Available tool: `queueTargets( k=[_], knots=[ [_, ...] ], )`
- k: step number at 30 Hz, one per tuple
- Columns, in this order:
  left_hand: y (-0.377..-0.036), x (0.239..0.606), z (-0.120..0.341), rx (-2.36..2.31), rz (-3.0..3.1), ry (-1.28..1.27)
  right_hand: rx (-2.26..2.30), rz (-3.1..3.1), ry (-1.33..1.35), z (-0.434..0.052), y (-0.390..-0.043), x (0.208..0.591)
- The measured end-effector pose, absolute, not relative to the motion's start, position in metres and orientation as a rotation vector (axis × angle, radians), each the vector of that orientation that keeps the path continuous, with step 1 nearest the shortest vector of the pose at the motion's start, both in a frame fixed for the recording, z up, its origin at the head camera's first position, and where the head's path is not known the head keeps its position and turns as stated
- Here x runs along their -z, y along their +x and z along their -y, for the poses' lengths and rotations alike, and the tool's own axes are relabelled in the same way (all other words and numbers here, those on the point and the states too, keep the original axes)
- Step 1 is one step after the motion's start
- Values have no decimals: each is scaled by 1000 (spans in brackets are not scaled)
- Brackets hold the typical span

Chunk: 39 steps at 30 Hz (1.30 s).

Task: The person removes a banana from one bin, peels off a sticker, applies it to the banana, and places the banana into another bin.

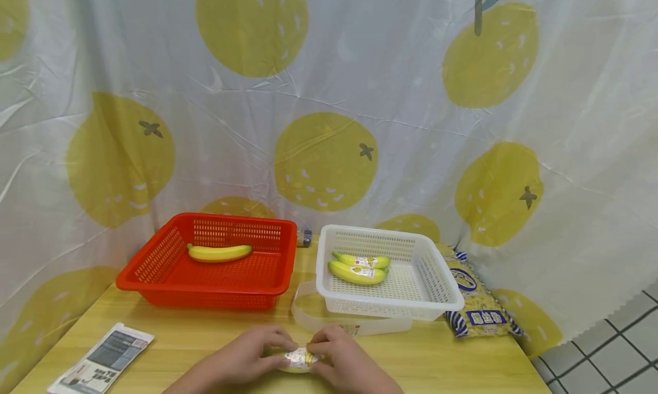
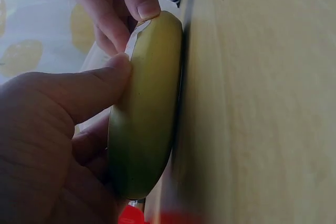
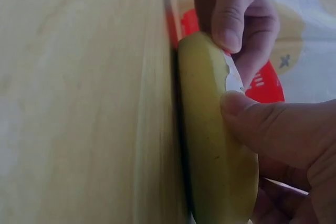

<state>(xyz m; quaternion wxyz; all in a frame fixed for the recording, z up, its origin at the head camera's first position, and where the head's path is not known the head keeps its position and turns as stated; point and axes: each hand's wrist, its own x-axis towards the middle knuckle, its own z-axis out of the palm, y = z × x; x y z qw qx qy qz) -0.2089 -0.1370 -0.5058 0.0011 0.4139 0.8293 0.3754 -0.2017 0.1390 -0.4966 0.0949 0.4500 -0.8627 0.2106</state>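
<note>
A yellow-green banana point(image 1: 298, 361) lies on the wooden table point(image 1: 205, 337) at the front edge, held between both hands. My left hand point(image 1: 257, 354) grips its left end, thumb point(image 2: 89, 93) pressed on the peel point(image 2: 147, 114). My right hand point(image 1: 344, 357) grips the other end, its thumb point(image 3: 268, 129) lying on a white sticker point(image 3: 233, 80) on the banana point(image 3: 210, 129). The fingertips of both hands meet at that sticker point(image 1: 300, 357). The far ends of the banana are hidden by the hands.
A red basket point(image 1: 154, 268) holds one banana point(image 1: 219, 252). A white basket point(image 1: 442, 280) with two stickered bananas point(image 1: 360, 268) sits on a clear lid point(image 1: 308, 314). A snack packet point(image 1: 478, 308) lies right, a leaflet point(image 1: 103, 360) front left. Curtain behind.
</note>
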Motion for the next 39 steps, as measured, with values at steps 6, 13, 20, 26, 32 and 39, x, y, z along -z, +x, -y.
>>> queueTargets(
  k=[6, 13, 20, 26, 32, 39],
  knots=[
    [-211, 507, 139, -1265, -2521, 1283, -665, 2619, 1324, -141, -197, 493],
    [-217, 502, 119, -1585, -2575, 1102, -601, 2749, 1341, -156, -187, 484],
    [-238, 488, 78, -1700, -2536, 821, -604, 2640, 1441, -185, -182, 486],
    [-256, 498, 52, -1995, -2392, 621, -726, 2604, 1459, -211, -182, 494],
    [-265, 507, 39, -2204, -2340, 493, -760, 2608, 1475, -229, -189, 513],
    [-269, 509, 37, -2289, -2311, 481, -866, 2663, 1447, -235, -177, 478]
  ],
)
